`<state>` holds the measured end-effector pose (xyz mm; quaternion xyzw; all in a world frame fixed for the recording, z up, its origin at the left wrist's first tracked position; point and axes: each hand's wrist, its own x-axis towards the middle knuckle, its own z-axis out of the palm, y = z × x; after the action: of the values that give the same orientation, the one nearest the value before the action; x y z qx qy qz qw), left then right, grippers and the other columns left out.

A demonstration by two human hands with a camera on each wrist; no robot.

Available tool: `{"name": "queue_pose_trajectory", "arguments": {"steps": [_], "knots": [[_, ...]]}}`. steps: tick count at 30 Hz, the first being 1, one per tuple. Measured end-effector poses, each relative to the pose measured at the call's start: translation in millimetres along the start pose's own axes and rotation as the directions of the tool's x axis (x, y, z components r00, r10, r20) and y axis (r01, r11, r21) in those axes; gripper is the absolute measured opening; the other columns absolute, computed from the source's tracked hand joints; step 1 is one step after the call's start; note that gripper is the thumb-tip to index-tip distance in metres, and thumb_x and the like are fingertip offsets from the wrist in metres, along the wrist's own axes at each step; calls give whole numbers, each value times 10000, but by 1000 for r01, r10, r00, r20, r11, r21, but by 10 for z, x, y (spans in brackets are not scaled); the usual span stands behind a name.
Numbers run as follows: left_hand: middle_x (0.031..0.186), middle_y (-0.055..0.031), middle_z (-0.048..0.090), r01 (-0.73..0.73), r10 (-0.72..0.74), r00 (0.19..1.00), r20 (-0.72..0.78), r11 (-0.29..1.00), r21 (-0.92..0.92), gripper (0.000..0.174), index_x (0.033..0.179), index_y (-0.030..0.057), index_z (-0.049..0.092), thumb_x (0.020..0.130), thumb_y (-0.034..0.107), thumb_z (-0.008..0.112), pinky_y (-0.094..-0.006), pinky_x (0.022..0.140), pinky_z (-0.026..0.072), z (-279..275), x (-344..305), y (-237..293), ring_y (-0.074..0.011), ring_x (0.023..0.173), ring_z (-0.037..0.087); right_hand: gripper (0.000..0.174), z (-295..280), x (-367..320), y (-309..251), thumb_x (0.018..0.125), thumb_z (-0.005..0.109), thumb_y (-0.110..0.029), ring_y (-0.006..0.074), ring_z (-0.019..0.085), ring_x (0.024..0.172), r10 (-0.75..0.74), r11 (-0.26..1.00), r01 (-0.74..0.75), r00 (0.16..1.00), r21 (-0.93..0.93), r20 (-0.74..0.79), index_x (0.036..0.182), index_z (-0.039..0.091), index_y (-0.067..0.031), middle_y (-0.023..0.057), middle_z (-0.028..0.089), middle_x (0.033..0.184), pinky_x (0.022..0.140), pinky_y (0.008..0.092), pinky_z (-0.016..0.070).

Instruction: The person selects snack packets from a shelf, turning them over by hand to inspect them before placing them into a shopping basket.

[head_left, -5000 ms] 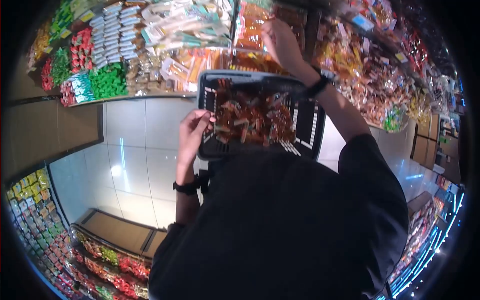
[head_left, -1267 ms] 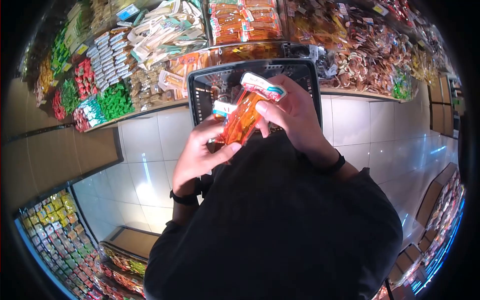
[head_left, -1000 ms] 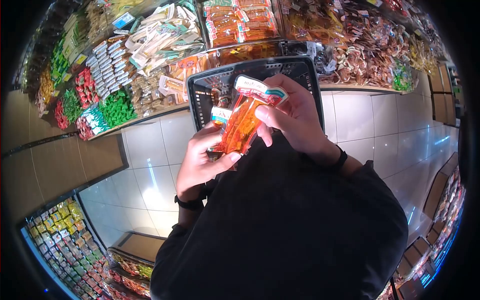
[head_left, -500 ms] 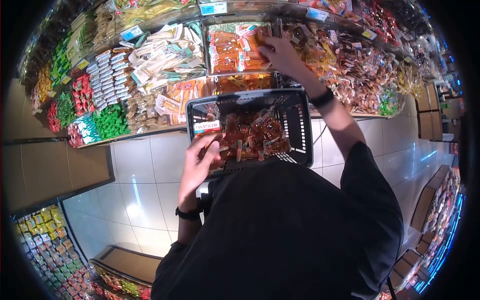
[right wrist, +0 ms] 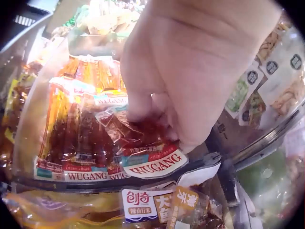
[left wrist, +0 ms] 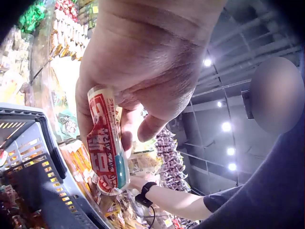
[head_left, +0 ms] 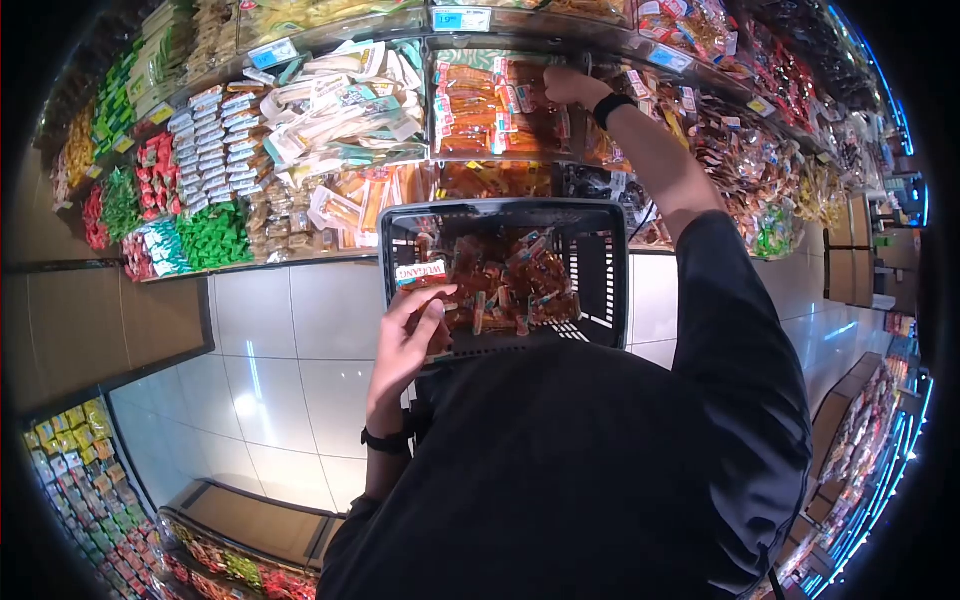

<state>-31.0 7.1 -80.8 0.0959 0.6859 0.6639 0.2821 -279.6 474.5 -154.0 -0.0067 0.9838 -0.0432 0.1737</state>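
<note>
My left hand (head_left: 403, 340) is at the left side of the black shopping basket (head_left: 505, 207), gripping a red-and-white snack packet (head_left: 420, 272) marked WUGANG. In the left wrist view that packet (left wrist: 106, 143) stands out beside the curled fingers. Reaching into the bin of matching orange-red packets (head_left: 465, 105) is my right hand (head_left: 573, 88). The right wrist view shows its thumb and fingers pinching a WUGANG packet (right wrist: 147, 155) over the row of others (right wrist: 78, 129); the fingertips are partly hidden. More brown-red packets (head_left: 500, 285) lie in the basket.
Left of the bin are white-and-green long packets (head_left: 345, 100), and right of it piles of other wrapped snacks (head_left: 730, 150). A bin divider (right wrist: 224, 143) stands beside the right hand. Price tags (head_left: 462, 18) line the shelf above. Pale floor tiles (head_left: 270, 330) show below.
Both hands handled packets together over the basket about a second ago. Since then my right hand has moved up and forward into the bin, while the left stays by the basket with its packet.
</note>
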Motion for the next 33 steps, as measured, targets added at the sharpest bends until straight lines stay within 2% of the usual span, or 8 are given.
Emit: {"name": "queue_pose_trajectory", "arguments": {"steps": [3, 10, 13, 19, 21, 25, 28, 33], "knots": [[1005, -45, 533, -1, 1, 1000, 5, 1000, -4, 239, 1201, 32, 682, 1029, 142, 558, -233, 632, 528, 3, 38, 39, -76, 696, 608, 201, 334, 289, 263, 725, 607, -130, 389, 689, 749, -133, 991, 129, 984, -43, -122, 776, 721, 27, 268, 689, 802, 690, 474, 527], [1014, -45, 542, 13, -13, 1000, 7, 1000, 16, 236, 1198, 41, 686, 1030, 143, 556, -235, 649, 535, 8, 64, 42, -69, 719, 589, 195, 498, 430, 412, 738, 599, -129, 401, 681, 742, -78, 995, 84, 992, 61, -101, 789, 723, 13, 256, 692, 815, 690, 476, 523], [1006, -36, 540, 78, -78, 997, 26, 997, -22, 235, 1200, 50, 687, 1029, 145, 558, -232, 653, 533, 21, 60, 59, -66, 738, 576, 231, 448, 346, 303, 780, 570, -100, 450, 682, 881, -6, 997, 14, 995, 78, -95, 854, 703, 73, 327, 679, 936, 813, 497, 544], [996, -21, 525, 36, -36, 999, 36, 999, -5, 230, 1203, 58, 683, 1027, 142, 562, -226, 652, 512, 29, 56, -35, -58, 748, 548, 203, 346, 272, 247, 794, 607, -151, 407, 685, 813, -28, 990, 39, 997, 134, -78, 800, 720, 17, 266, 690, 855, 758, 484, 538], [994, -20, 523, 28, -27, 999, 40, 999, -24, 229, 1202, 58, 683, 1026, 142, 563, -225, 654, 509, 35, 64, -87, -57, 755, 543, 182, 436, 285, 278, 814, 659, -182, 335, 649, 657, -248, 954, 284, 930, 100, -273, 756, 686, -11, 186, 674, 730, 640, 425, 498], [994, -17, 515, 34, -32, 999, 31, 998, -55, 226, 1199, 60, 683, 1025, 141, 564, -222, 661, 504, 77, 54, -65, -57, 777, 535, 204, 604, 258, 210, 807, 710, -180, 318, 648, 646, -124, 933, 232, 924, 274, -362, 739, 666, 7, 182, 656, 691, 640, 407, 499], [1006, -17, 511, 65, -64, 997, 32, 996, -54, 226, 1200, 60, 683, 1026, 139, 562, -226, 662, 506, 68, 47, -52, -61, 779, 533, 212, 597, 196, 151, 797, 746, -197, 316, 672, 713, -55, 956, 148, 938, 255, -341, 760, 675, 0, 174, 679, 737, 685, 400, 515], [1020, -26, 521, 14, -11, 999, 53, 999, -44, 227, 1204, 62, 680, 1027, 136, 557, -231, 663, 514, 84, 80, -50, -72, 769, 564, 247, 449, -51, -63, 814, 708, -173, 346, 641, 989, 6, 988, 65, 895, 143, -445, 1017, 657, -42, 172, 672, 1011, 833, 448, 500]]}}
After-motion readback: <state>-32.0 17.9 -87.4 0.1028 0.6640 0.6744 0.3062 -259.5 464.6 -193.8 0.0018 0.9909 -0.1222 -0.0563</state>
